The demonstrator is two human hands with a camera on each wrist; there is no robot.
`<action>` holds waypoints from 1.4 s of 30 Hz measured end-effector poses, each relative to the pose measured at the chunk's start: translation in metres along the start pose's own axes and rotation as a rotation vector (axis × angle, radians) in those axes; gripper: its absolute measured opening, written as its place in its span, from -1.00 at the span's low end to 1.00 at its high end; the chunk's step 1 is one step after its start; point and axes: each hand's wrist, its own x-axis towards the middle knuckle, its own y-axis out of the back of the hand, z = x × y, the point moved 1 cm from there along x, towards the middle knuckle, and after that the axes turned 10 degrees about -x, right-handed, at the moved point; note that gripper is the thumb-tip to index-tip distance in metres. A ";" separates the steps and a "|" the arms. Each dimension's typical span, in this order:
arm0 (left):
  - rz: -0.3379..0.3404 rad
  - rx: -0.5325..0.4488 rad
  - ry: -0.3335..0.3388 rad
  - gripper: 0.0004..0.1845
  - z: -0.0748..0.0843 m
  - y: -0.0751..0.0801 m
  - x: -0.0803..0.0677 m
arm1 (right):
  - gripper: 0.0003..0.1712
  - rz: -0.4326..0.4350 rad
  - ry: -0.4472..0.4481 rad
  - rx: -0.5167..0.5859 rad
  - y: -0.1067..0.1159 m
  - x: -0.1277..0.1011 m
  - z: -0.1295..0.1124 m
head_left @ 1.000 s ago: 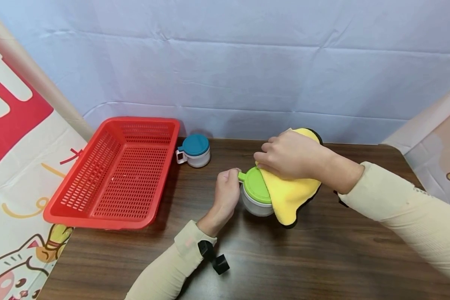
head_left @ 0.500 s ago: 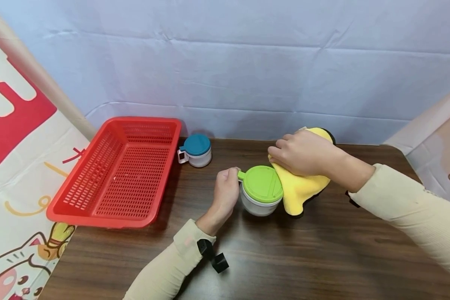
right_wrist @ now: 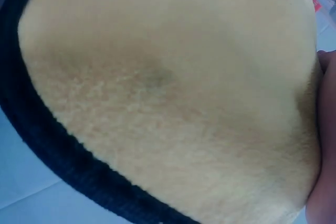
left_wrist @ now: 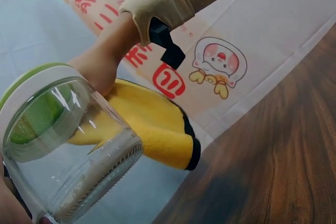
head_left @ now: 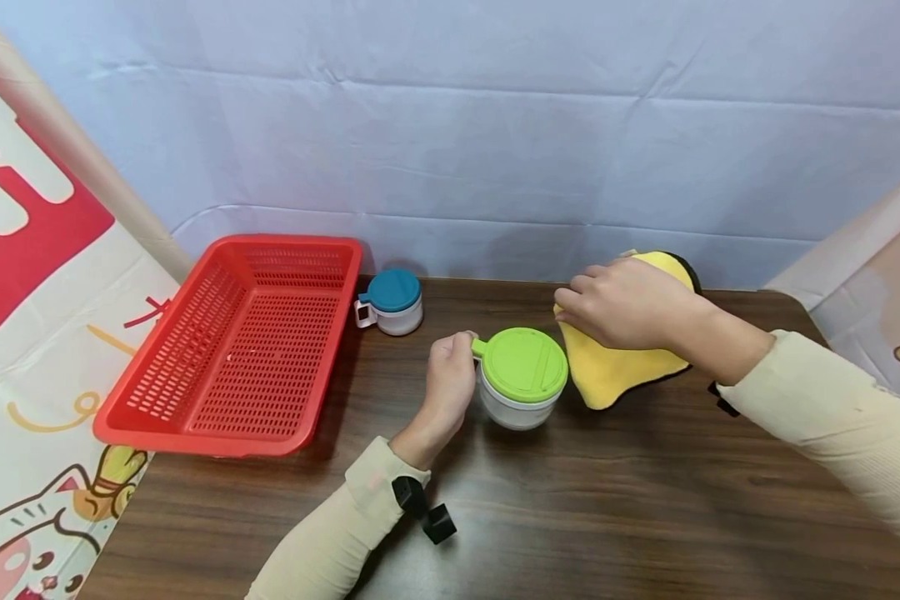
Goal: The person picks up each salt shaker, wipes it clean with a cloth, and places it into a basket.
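My left hand (head_left: 450, 375) grips the handle side of a clear seasoning jar (head_left: 516, 412) with a lime green lid (head_left: 527, 365). In the left wrist view the glass jar (left_wrist: 68, 156) tilts close to the camera, with a little pale stuff along its base. To the right of the jar, my right hand (head_left: 618, 304) grips a yellow cloth (head_left: 607, 371) with black edging, bunched under the fingers and apart from the lid. That cloth (right_wrist: 173, 93) fills most of the right wrist view and hides most of the fingers there.
A red plastic basket (head_left: 337, 333) with slotted walls stands at the left. Beside it, near the back edge, sits a smaller jar with a blue lid (head_left: 393, 289). A pale curtain (head_left: 450, 150) hangs behind the dark wooden table (head_left: 570, 525).
My right hand has drawn the yellow cloth off the green lid and away to the right, uncovering the lid. My left hand stays on the jar's handle, nearly in place.
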 end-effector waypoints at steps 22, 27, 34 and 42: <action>0.017 0.009 -0.013 -0.57 0.001 0.004 0.006 | -0.45 0.230 0.071 0.026 0.017 -0.013 -0.010; 0.028 0.003 -0.015 -0.58 0.002 0.004 0.006 | -0.47 0.256 0.113 0.028 0.023 -0.015 -0.017; 0.021 0.007 -0.005 -0.58 0.004 0.004 0.006 | -0.48 0.277 0.155 0.023 0.034 -0.017 -0.028; 0.015 0.006 -0.006 -0.60 0.003 0.003 0.006 | -0.50 0.262 0.196 0.046 0.047 -0.014 -0.042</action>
